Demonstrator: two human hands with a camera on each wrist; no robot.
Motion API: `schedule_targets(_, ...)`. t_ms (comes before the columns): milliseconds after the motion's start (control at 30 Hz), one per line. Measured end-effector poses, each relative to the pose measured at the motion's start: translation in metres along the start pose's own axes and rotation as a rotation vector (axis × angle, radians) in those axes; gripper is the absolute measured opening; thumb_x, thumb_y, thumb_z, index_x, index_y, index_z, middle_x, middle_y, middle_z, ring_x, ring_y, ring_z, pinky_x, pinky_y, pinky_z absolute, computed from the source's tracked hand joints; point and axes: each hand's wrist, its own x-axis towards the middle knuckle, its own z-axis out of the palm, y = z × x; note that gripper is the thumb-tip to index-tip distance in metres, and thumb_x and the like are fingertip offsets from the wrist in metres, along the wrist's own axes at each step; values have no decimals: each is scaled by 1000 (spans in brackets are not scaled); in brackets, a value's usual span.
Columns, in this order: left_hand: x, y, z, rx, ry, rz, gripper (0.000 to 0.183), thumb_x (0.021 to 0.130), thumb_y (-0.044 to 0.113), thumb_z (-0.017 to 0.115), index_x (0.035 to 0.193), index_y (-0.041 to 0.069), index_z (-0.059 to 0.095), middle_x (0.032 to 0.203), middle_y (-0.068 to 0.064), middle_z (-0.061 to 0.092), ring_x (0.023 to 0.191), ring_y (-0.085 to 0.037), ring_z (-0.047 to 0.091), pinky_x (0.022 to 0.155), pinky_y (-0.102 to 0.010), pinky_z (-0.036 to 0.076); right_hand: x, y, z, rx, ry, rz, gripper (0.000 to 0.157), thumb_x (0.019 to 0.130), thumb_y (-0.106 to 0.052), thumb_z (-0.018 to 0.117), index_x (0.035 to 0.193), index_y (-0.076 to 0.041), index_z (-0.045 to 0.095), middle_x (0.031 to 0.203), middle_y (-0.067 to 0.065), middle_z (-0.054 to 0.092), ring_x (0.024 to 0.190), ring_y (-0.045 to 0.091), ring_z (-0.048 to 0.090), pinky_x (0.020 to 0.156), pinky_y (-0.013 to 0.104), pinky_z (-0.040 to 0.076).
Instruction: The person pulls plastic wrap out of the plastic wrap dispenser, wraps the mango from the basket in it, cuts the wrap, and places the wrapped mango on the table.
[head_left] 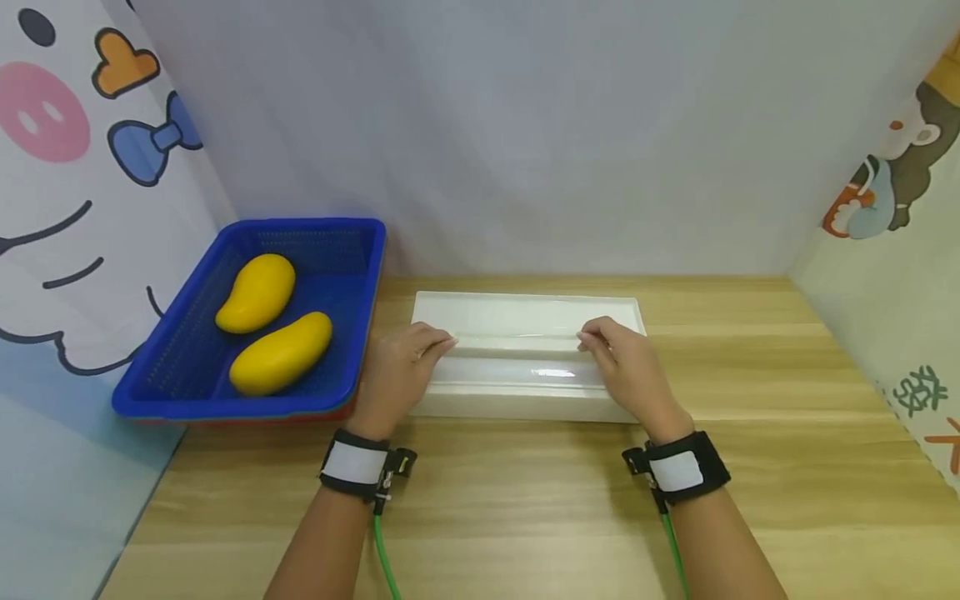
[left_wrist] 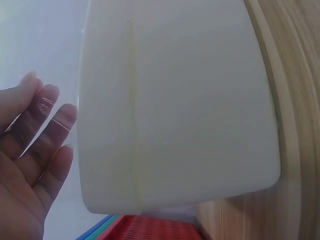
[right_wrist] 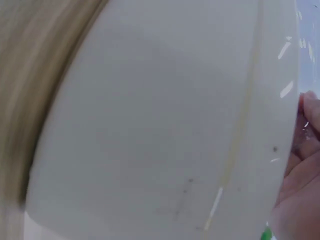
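A long white cling film dispenser point(head_left: 517, 406) lies on the table, with a shiny clear sheet of cling film point(head_left: 517, 337) across its top. My left hand point(head_left: 399, 367) pinches one end of the film's edge between thumb and forefinger. At the opposite end, my right hand point(head_left: 633, 371) pinches the same edge. In the left wrist view, film covers the fingers point(left_wrist: 46, 102) beside the box's white wall point(left_wrist: 185, 110). The right wrist view is mostly filled by the box wall point(right_wrist: 150, 125); part of the right hand is hidden behind it.
To the left stands a blue basket point(head_left: 161, 407) holding two yellow mangoes, stacked on a red basket point(left_wrist: 160, 229). A pale cloth wall point(head_left: 525, 150) rises behind. The wooden table point(head_left: 750, 417) extends right and forward. Green cables trail from both wristbands.
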Motion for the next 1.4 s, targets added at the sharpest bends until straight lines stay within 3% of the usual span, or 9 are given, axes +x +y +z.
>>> schedule_targets(433, 12, 6, -7, -84, 70, 20, 8, 85, 6, 70, 86, 0, 74, 79, -10, 72, 73, -11, 61, 65, -34, 58, 9, -11, -16, 65, 80, -29, 7, 94, -7, 58, 92, -3, 63, 80, 9, 68, 74, 13, 61, 62, 38, 55)
schedule_targets(800, 18, 11, -14, -89, 100, 24, 7, 83, 6, 71, 84, -1, 74, 80, -11, 72, 74, -14, 63, 65, -37, 58, 18, -21, -31, 48, 38, -67, 7, 93, -8, 59, 92, -2, 63, 78, 9, 67, 72, 13, 60, 57, 37, 56)
schedule_targets(1400, 31, 26, -30, -27, 77, 51, 9, 85, 9, 70, 87, 2, 74, 81, -9, 72, 73, -14, 61, 67, -38, 56, 27, -33, -54, -25, 0, -154, 7, 91, -6, 61, 92, 1, 65, 79, 10, 69, 72, 16, 61, 61, 41, 57)
